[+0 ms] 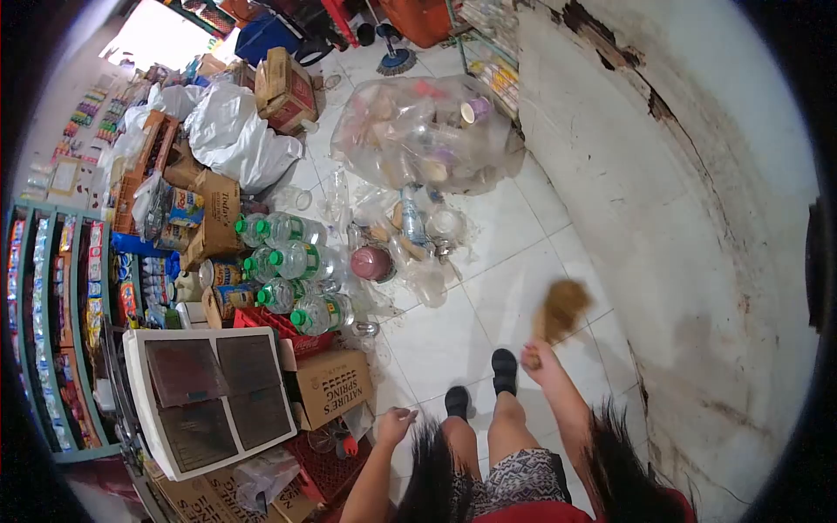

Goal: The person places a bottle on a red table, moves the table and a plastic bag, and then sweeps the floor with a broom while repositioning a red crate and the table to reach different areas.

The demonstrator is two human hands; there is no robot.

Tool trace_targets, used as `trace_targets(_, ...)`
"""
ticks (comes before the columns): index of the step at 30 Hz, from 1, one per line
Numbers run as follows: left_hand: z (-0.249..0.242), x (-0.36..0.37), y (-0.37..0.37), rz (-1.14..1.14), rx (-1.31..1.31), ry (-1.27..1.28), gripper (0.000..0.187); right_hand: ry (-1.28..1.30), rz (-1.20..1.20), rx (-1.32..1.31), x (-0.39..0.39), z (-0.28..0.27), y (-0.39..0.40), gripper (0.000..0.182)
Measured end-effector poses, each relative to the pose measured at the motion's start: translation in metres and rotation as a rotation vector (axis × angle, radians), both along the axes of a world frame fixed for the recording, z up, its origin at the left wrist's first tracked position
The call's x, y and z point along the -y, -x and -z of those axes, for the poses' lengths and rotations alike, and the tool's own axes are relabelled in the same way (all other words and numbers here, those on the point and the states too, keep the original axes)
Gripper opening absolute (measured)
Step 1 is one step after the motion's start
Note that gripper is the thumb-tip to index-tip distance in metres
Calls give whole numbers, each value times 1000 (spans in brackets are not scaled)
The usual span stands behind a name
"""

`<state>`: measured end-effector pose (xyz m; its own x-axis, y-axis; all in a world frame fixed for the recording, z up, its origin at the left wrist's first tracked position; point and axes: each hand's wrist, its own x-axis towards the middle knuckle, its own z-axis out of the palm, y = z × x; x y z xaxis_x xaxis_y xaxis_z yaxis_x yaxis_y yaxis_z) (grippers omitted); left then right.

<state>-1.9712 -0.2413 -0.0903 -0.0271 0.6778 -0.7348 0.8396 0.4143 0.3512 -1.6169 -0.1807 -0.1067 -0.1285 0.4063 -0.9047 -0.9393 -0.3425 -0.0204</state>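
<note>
My right hand (539,357) is closed around the handle of a hand broom (567,307), its brown bristles blurred above the white tiles. Empty, with its fingers loosely bent and apart, my left hand (396,424) hangs beside a Nature's Spring cardboard box (330,390). Ahead of my feet lies a pile of litter with a clear plastic bottle (413,220), a white bowl-like container (447,224) and crumpled plastic (425,279). A round dark-red object (372,262) sits at the pile's left side. Behind it rests a large clear bag of trash (427,135).
Several large green-capped bottles (307,261) stand at left, near a red crate (318,344) and a white-framed panel (212,397). White sacks (235,135) and a carton (286,91) lie farther back. A stained wall (680,200) runs along the right. A blue-headed brush (397,61) is at the back.
</note>
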Motion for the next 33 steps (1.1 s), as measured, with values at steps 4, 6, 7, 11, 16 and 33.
trace_targets(4,-37,-17,-13,107,-33,161,39,-228,-218,-41,-90,13,7,8)
trace_targets(6,-24,-13,-2,80,-1,79,32,-249,-297,-27,-109,-12,13,9)
trace_targets(7,-15,-11,2,13,-16,70,30,-242,-269,60,-112,-31,18,12)
trace_targets(11,4,-27,10,-76,109,16,29,-193,-235,233,-72,-71,22,19)
trace_targets(16,9,-55,5,-152,162,121,33,82,20,-90,-40,-63,15,16)
trace_targets(33,6,-189,25,-103,156,87,43,-214,1190,-236,-241,-43,-217,34)
